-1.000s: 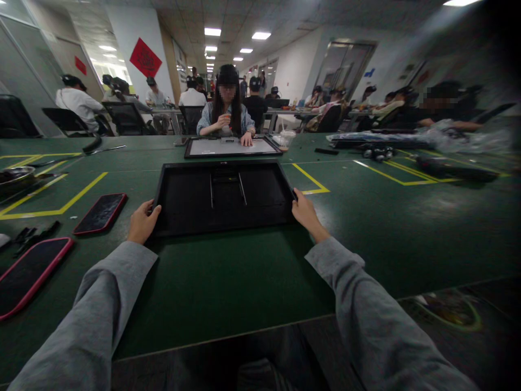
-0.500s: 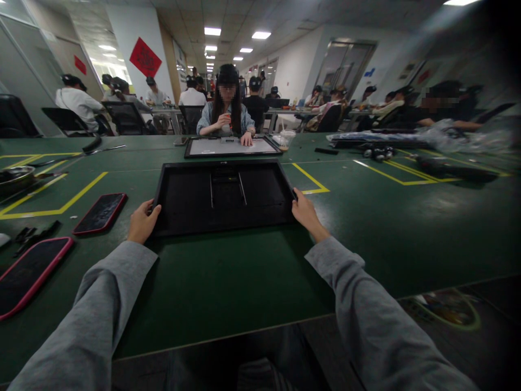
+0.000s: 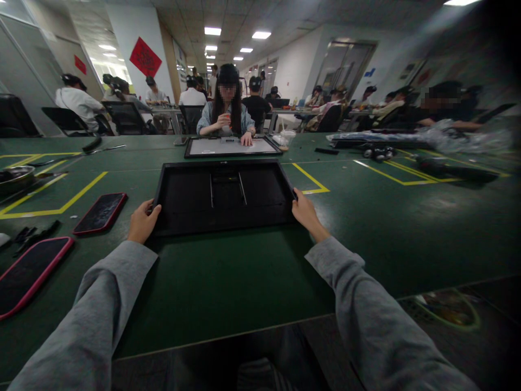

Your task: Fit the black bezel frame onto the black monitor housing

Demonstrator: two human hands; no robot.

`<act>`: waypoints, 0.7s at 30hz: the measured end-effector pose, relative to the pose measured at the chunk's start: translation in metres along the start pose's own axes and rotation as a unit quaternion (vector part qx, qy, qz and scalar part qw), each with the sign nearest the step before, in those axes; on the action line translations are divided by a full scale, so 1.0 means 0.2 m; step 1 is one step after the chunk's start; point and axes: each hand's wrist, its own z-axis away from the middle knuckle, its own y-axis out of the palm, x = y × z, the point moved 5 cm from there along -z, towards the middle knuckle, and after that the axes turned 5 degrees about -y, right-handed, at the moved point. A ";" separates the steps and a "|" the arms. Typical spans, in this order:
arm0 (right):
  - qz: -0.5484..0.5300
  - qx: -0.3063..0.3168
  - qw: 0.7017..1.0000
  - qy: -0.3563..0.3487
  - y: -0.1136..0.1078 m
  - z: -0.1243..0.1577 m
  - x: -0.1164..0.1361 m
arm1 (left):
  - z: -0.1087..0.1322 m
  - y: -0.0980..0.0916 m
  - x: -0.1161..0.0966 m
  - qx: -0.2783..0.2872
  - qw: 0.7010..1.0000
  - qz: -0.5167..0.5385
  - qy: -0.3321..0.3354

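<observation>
A black rectangular monitor housing [image 3: 185,198], shallow with raised edges, is between my hands over the green table [image 3: 228,288]. Two thin metal strips flank a recess at its middle. My left hand [image 3: 143,220] grips its left edge, thumb on the near side and fingers mostly hidden behind. At the right edge, my right hand [image 3: 306,212] is closed round the rim in the same way. Whether the housing's underside rests on the table I cannot tell.
Two red-edged phones [image 3: 100,213] lie at left, near black parts [image 3: 36,236]. Opposite, a person [image 3: 226,117] has one hand on a flat panel [image 3: 203,145]. Yellow tape [image 3: 83,194] marks the table. A cup [image 3: 288,136], plastic wrapping [image 3: 456,133] and a dark tool [image 3: 451,167] lie farther right.
</observation>
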 end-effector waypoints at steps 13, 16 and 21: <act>-0.004 -0.006 1.000 0.003 0.00 0.00 0.00 | 0.00 0.00 -0.01 0.005 1.000 0.000 -0.010; -0.009 -0.009 1.000 0.003 0.00 0.00 -0.01 | 0.00 -0.01 -0.01 0.004 1.000 -0.002 -0.010; -0.010 -0.002 1.000 0.008 0.00 0.00 0.00 | 0.00 0.00 0.01 0.003 1.000 -0.007 -0.006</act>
